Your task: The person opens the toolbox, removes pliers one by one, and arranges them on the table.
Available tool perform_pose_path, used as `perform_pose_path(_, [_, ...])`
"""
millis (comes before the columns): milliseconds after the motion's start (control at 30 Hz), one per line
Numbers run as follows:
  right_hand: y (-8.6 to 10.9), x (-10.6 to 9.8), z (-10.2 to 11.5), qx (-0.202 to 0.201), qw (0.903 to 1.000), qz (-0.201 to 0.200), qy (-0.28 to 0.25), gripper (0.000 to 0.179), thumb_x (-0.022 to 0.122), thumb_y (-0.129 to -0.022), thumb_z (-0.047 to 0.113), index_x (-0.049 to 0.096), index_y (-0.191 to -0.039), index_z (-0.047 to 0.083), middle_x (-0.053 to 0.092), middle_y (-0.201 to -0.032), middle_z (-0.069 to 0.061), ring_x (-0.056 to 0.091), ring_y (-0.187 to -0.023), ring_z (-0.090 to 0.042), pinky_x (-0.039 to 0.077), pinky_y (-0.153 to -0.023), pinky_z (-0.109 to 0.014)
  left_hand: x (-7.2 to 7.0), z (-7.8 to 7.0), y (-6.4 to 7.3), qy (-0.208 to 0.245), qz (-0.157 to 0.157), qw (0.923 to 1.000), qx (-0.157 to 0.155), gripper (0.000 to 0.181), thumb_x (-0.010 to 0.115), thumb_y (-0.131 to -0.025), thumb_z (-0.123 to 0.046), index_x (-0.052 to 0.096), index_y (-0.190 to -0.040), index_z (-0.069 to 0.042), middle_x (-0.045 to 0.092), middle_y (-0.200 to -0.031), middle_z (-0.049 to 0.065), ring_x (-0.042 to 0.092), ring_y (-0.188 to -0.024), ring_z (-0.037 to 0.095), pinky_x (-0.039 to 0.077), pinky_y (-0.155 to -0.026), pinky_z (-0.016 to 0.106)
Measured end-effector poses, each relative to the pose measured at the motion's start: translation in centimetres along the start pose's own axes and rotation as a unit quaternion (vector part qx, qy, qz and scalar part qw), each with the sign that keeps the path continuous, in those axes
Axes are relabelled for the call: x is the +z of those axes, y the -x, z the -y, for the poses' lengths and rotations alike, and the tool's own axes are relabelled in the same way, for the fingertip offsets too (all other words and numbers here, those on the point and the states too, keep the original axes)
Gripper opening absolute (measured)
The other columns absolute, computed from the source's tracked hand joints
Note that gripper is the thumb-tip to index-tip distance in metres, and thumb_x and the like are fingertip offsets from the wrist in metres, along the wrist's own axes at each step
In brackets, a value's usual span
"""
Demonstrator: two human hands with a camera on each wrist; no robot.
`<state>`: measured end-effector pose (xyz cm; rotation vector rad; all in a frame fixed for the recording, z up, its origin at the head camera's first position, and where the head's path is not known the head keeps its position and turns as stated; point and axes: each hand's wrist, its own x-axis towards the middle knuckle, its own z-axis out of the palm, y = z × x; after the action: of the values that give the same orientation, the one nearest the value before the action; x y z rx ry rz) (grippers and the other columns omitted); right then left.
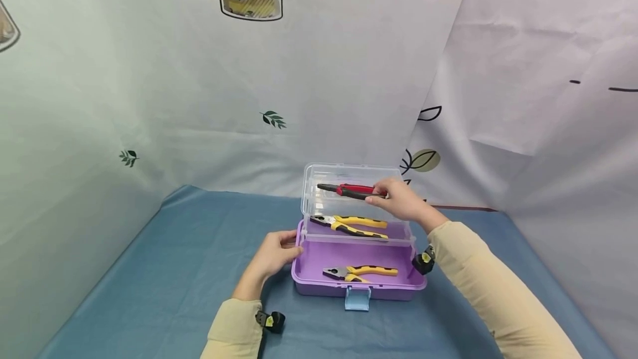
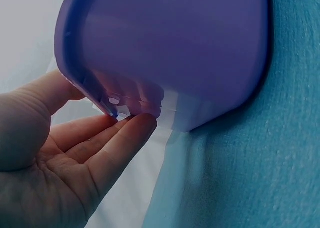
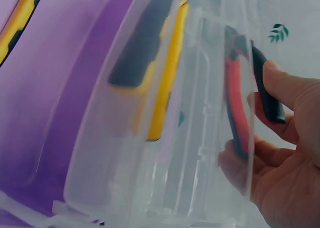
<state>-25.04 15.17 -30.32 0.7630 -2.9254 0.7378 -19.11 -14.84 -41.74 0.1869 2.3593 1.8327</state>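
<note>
A purple toolbox (image 1: 324,291) stands with its clear lid (image 1: 349,169) raised and a translucent tray (image 1: 359,241) lifted at the back. My left hand (image 1: 273,254) grips the box's left end, thumb over the rim and fingers behind its back corner (image 2: 90,143). Above the tray, my right hand (image 1: 402,199) holds red-and-black pliers (image 1: 355,189) by the handles, the nose pointing left. In the right wrist view, the clear plastic partly covers these pliers (image 3: 235,98). Yellow-and-black pliers (image 1: 361,221) lie in the tray, and similar pliers (image 1: 371,270) lie on the box's floor.
A light blue latch (image 1: 358,299) hangs down at the box's front. Blue cloth (image 1: 174,281) covers the table around the box. Pale printed fabric (image 1: 224,82) hangs close behind and at both sides.
</note>
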Motion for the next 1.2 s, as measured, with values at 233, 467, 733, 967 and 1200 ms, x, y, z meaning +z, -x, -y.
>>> perform_pose_path(233, [0.0, 0.0, 0.2, 0.043, 0.9988, 0.006, -0.021, 0.046, 0.065, -0.088, 0.039, 0.061, -0.117, 0.004, 0.065, -0.106, -0.011, 0.059, -0.085, -0.022, 0.052, -0.071, -0.036, 0.0, 0.0, 0.0, 0.002, -0.007, 1.0000, -0.001, 0.052, 0.064, -0.082, 0.000, 0.048, -0.130, 0.013, 0.061, -0.118, 0.030, 0.065, -0.102, 0.033, 0.059, -0.078, 0.035])
perform_pose_path(467, [-0.4, 0.3, 0.5, 0.045, 0.9982, 0.039, -0.008, 0.067, 0.060, -0.090, 0.042, 0.046, -0.136, -0.004, 0.054, -0.133, -0.024, 0.056, -0.115, -0.035, 0.048, -0.095, -0.050, 0.1, -0.1, 0.0, 0.008, -0.011, 0.9999, -0.001, 0.051, 0.064, -0.082, 0.001, 0.049, -0.129, 0.012, 0.061, -0.117, 0.030, 0.065, -0.101, 0.033, 0.059, -0.077, 0.037])
perform_pose_path(733, [-0.7, -0.8, 0.4, 0.074, 0.9922, 0.074, -0.067, 0.072, 0.068, -0.086, 0.030, 0.038, -0.140, -0.008, 0.045, -0.141, -0.026, 0.047, -0.126, -0.036, 0.044, -0.101, -0.050, 0.2, 0.1, -0.2, 0.005, -0.011, 0.9999, -0.009, 0.051, 0.064, -0.082, 0.001, 0.050, -0.130, 0.011, 0.062, -0.116, 0.027, 0.066, -0.100, 0.031, 0.059, -0.078, 0.035])
perform_pose_path(967, [-1.0, -0.8, 0.3, 0.091, 0.9849, 0.096, -0.111, 0.059, 0.073, -0.080, 0.021, 0.051, -0.128, -0.004, 0.061, -0.112, -0.017, 0.056, -0.086, -0.021, 0.048, -0.073, -0.030, 0.2, 0.1, -0.2, 0.006, -0.013, 0.9998, -0.015, 0.051, 0.065, -0.082, 0.000, 0.050, -0.130, 0.010, 0.062, -0.116, 0.027, 0.066, -0.100, 0.031, 0.059, -0.078, 0.036])
perform_pose_path(1200, [-1.0, -0.7, 0.4, 0.100, 0.9832, 0.092, -0.122, 0.066, 0.077, -0.077, 0.021, 0.044, -0.128, -0.002, 0.058, -0.116, -0.019, 0.055, -0.096, -0.025, 0.047, -0.078, -0.033, 0.2, 0.1, -0.1, 0.002, -0.015, 0.9998, -0.013, 0.051, 0.065, -0.082, -0.001, 0.051, -0.130, 0.010, 0.063, -0.116, 0.025, 0.066, -0.100, 0.030, 0.059, -0.077, 0.035])
